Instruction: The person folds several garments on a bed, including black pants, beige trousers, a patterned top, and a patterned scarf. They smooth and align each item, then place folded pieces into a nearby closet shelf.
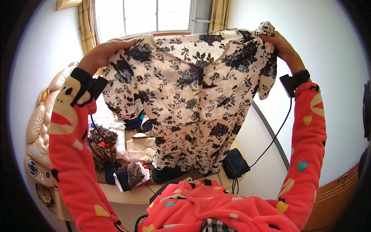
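Observation:
A cream short-sleeved garment with black floral print [185,101] hangs spread out in front of me, its V-neck at the top and its hem low, over the bed edge. My left hand [107,52] grips it at the shoulder on the left, thumb on top. At the opposite shoulder, my right hand [279,47] pinches the fabric, and a bunched bit sticks up above the fingers. Much of the bed behind the cloth is hidden.
On the bed lie a leopard-print cloth [103,145], folded beige clothing [141,148] and a small clothes bundle [132,177]. A dark pouch [235,163] with a cable sits at the bed's right corner. The padded headboard [40,136] is left; a window [142,17] is beyond.

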